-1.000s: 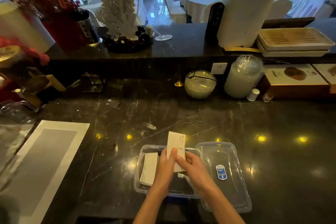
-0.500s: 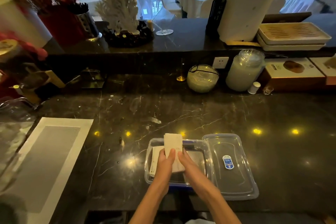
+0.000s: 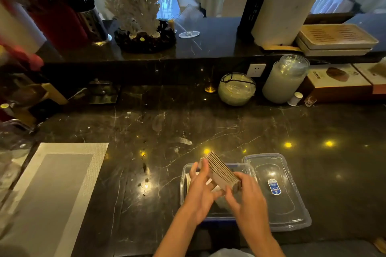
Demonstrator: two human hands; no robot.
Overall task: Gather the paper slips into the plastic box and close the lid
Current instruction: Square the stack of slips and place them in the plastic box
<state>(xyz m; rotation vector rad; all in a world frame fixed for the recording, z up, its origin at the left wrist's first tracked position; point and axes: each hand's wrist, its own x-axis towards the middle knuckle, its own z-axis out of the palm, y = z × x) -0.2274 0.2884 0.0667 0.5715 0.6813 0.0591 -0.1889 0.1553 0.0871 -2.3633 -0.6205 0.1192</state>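
Stack of slips (image 3: 222,171) held edge-up over the open box (image 3: 183,181), both hands pinching it: left hand (image 3: 201,191) fingers on the near face, right hand (image 3: 248,198) gripping the end. Square edges w/ a tap, lay flat beside slips already inside. Lid (image 3: 277,192) sits just right, upside down.

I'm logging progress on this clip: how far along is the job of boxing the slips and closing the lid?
Partly done. Some paper already lies in the plastic box. In hand: the left hand and right hand hold a stack of slips edge-up over the box. Left: lay that stack inside, then fit the lid, which lies on the counter to the right of the box.
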